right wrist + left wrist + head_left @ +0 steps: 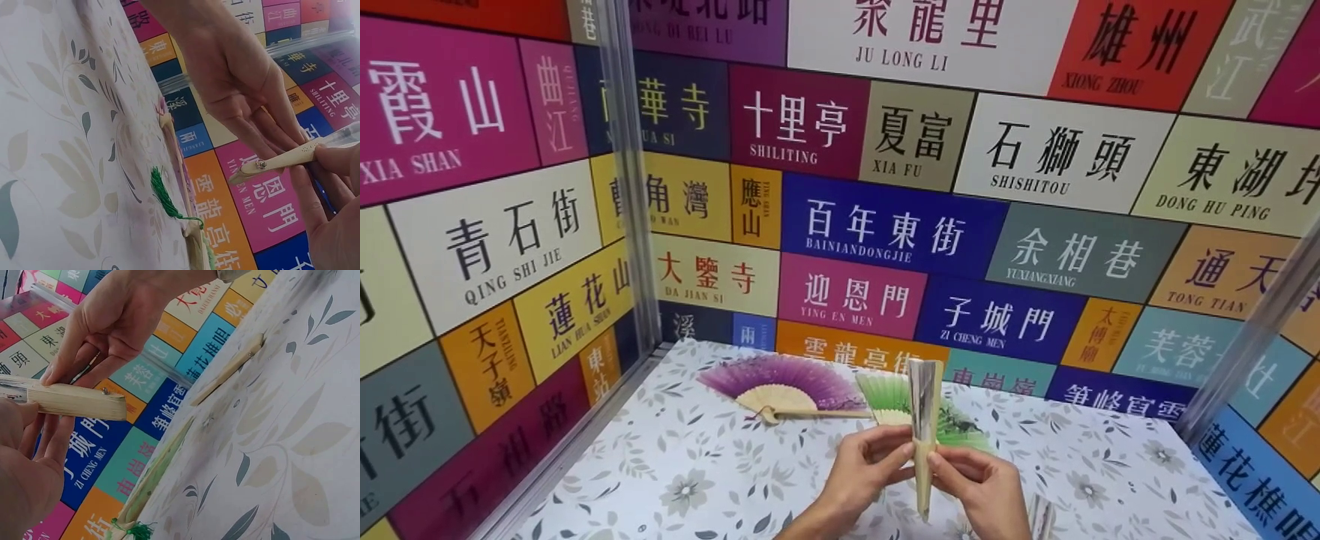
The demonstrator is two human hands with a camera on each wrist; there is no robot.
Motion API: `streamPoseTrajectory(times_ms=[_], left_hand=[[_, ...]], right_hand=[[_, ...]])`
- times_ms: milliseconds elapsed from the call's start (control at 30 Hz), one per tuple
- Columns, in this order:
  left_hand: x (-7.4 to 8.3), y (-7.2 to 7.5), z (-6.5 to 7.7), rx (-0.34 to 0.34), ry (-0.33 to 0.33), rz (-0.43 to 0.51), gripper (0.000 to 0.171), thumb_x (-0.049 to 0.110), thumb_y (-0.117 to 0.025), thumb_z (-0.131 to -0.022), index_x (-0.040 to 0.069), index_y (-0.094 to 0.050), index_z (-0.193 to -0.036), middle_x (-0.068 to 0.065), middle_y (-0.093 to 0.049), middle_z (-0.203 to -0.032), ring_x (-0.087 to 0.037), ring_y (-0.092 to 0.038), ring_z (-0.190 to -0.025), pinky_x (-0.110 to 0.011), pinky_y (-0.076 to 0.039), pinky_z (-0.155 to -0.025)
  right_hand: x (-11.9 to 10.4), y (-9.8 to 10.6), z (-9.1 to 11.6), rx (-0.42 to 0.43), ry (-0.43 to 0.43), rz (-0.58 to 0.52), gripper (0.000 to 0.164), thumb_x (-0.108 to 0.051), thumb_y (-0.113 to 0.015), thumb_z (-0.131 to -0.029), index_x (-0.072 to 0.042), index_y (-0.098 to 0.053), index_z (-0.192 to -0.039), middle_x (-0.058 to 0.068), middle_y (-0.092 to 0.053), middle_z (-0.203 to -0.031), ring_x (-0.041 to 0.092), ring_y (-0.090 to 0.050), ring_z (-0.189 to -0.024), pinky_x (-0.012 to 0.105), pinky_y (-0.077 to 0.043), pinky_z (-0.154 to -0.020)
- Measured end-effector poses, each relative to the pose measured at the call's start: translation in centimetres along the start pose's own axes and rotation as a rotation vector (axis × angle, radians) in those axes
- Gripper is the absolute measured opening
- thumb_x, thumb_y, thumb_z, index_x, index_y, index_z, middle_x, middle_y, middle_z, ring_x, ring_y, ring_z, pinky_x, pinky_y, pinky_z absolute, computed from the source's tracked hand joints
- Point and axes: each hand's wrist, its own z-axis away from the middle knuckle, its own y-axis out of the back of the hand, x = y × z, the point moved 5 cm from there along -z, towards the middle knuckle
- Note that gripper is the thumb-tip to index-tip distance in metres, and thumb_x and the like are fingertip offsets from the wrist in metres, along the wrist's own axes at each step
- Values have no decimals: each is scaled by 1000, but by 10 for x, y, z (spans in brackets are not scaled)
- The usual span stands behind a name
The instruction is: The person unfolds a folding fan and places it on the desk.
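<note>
A folded fan (924, 480) with pale wooden ribs is held nearly upright between both hands, rivet end down. My left hand (859, 469) pinches it from the left with thumb and fingers. From the right, my right hand (986, 480) grips the same ribs. The rivet shows near the end of the fan (270, 163) in the right wrist view. Behind the hands, a spread green fan (967, 431) lies on the table, partly hidden by the held fan. To its left is a spread purple fan (802, 379).
Leaf-and-flower cloth covers the table (682, 487). Another folded fan (228, 371) lies on it, partly seen beside my right hand in the head view. A green tassel (163, 194) hangs by the green fan. Colourful sign-covered walls (885, 225) with clear corner strips enclose the table.
</note>
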Motion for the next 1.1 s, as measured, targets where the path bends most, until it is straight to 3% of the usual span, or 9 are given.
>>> streamPoseTrajectory(times_ms=[467, 833, 1100], left_hand=[[-3, 4, 0, -5, 34, -11, 32, 18, -68, -97, 4, -67, -126, -16, -72, -119, -25, -70, -111, -41, -61, -94], [-2, 3, 1, -16, 48, 43, 33, 16, -67, -97, 0, -65, -126, -18, -70, -122, -28, -69, -112, -42, -60, -97], [-1, 4, 2, 10, 55, 48, 35, 16, -67, -98, -1, -63, -128, -17, -69, -122, -28, -69, -112, -41, -61, -95]], right_hand=[[-1, -1, 2, -33, -42, -44, 40, -20, -81, -86, 1, -68, -118, 11, -78, -101, 21, -76, -94, 36, -66, -82], [-2, 0, 2, -100, -59, -71, 40, -21, -77, -90, 3, -63, -120, 11, -78, -102, 20, -75, -96, 33, -64, -87], [0, 1, 0, -130, -100, -97, 39, -22, -74, -93, 2, -58, -120, 11, -78, -103, 20, -75, -98, 35, -64, -88]])
